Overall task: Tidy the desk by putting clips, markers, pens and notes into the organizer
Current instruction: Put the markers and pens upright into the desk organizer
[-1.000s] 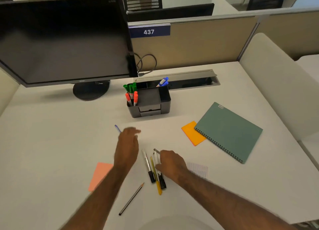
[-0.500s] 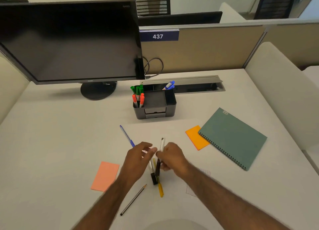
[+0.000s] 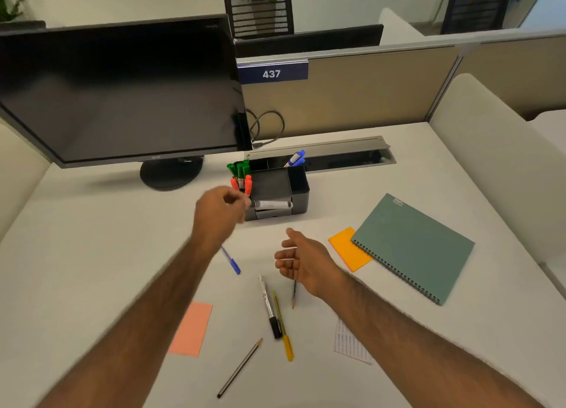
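Observation:
The black organizer [image 3: 299, 197] stands mid-desk with green markers [image 3: 239, 168], orange markers [image 3: 247, 183] and blue markers [image 3: 295, 158] upright in it. My left hand [image 3: 219, 213] is just left of its front and pinches one end of a white marker [image 3: 272, 205], which lies level across the organizer's front. My right hand [image 3: 301, 260] hovers over the desk with relaxed fingers and holds nothing. On the desk lie a blue pen [image 3: 232, 261], a silver-black pen [image 3: 269, 306], a yellow pen [image 3: 283, 329], a long pencil [image 3: 240, 368] and a short pencil [image 3: 294, 297].
A salmon note [image 3: 191, 329] lies front left, an orange note [image 3: 347, 248] lies beside a teal spiral notebook [image 3: 413, 245], and a lined paper slip [image 3: 350, 341] lies under my right forearm. A monitor [image 3: 122, 98] stands back left, with a cable tray [image 3: 346, 156] behind the organizer.
The white marker passed from my right hand to my left, which carried it up to the organizer's front. My right hand opened and drew back to the right.

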Action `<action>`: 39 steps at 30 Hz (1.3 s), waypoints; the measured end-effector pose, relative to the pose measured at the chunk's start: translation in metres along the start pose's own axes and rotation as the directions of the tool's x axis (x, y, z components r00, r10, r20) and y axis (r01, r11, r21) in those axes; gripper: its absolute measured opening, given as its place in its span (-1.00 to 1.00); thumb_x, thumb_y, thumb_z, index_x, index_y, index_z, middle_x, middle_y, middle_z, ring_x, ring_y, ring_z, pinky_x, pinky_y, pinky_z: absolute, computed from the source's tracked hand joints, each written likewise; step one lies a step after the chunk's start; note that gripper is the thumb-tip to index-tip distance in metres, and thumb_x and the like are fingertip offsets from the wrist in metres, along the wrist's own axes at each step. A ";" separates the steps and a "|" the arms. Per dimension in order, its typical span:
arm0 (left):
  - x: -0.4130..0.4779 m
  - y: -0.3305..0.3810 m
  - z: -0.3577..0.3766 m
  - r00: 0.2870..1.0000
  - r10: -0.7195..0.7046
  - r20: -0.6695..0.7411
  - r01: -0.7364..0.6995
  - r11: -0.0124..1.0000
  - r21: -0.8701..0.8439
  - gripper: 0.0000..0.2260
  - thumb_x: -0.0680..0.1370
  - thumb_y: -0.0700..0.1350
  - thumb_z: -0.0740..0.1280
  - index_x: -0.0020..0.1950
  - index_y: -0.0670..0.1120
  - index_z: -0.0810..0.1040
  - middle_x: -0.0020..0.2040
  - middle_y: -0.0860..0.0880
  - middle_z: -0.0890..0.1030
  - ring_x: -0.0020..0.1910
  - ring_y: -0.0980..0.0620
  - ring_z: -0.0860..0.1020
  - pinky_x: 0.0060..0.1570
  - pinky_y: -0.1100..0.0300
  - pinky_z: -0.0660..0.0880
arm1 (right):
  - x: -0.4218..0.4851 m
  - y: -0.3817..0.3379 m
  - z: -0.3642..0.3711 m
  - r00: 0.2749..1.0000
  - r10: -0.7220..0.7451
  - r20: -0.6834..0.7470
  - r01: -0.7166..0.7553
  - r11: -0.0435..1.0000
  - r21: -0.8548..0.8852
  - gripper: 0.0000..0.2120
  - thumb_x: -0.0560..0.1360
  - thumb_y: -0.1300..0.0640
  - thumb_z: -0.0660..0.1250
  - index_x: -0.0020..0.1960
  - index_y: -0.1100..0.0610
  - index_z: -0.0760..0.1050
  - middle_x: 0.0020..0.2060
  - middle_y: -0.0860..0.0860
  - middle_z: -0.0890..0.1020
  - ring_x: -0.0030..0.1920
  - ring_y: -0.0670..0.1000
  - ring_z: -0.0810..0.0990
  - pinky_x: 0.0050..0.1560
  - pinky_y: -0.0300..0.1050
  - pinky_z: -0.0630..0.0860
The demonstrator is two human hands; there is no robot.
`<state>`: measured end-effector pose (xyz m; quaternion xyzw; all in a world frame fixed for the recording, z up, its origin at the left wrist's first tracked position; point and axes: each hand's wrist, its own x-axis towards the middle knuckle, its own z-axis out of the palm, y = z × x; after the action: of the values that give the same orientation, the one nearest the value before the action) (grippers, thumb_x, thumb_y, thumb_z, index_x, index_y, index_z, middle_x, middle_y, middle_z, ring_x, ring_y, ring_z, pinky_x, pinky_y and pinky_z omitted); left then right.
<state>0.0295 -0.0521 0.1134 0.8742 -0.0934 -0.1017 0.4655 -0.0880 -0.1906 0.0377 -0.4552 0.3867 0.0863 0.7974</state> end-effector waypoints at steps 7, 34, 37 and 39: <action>0.107 0.057 -0.022 0.944 0.103 -0.313 -0.127 0.990 -0.058 -0.93 0.54 -0.15 0.43 -0.01 -0.02 0.60 -0.10 0.03 0.65 -0.20 0.13 0.64 -0.28 0.35 0.55 | -0.012 0.053 0.005 0.999 0.031 0.020 -0.022 0.940 -0.340 -0.86 0.53 0.14 0.32 -0.08 0.22 0.47 -0.28 0.17 0.58 -0.37 0.07 0.53 -0.35 -0.14 0.46; 0.042 -0.053 0.027 0.978 0.170 -0.124 -0.120 0.933 0.338 -0.74 0.68 -0.09 0.17 0.22 -0.14 0.58 0.11 -0.11 0.64 0.03 0.00 0.56 0.07 0.16 0.46 | -0.002 0.098 -0.016 0.827 -0.340 0.447 0.451 -0.070 -0.890 -0.91 0.55 0.12 0.22 0.02 0.11 0.45 -0.03 0.07 0.54 -0.05 0.11 0.55 -0.12 -0.01 0.44; 0.013 -0.078 0.027 0.994 0.066 -0.082 -0.036 0.947 0.321 -0.70 0.68 -0.10 0.15 0.32 -0.17 0.53 0.24 -0.12 0.60 0.17 -0.06 0.55 0.24 0.11 0.43 | -0.007 0.109 -0.011 0.759 -0.271 0.592 0.541 -0.243 -0.805 -0.85 0.55 0.09 0.22 0.07 0.13 0.46 0.03 0.09 0.51 -0.02 0.14 0.51 -0.15 0.04 0.47; 0.000 -0.091 0.027 0.997 0.049 -0.065 -0.027 0.952 0.305 -0.71 0.68 -0.11 0.16 0.32 -0.18 0.53 0.25 -0.12 0.60 0.18 -0.07 0.56 0.25 0.09 0.44 | -0.007 0.115 -0.010 0.743 -0.310 0.593 0.502 -0.327 -0.801 -0.86 0.55 0.16 0.20 0.08 0.16 0.44 0.01 0.12 0.50 -0.04 0.17 0.52 -0.24 0.04 0.42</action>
<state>0.0288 -0.0241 0.0230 0.9365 -0.1079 -0.0460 0.3305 -0.1542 -0.1312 -0.0358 -0.9785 -0.0530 0.0828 0.1811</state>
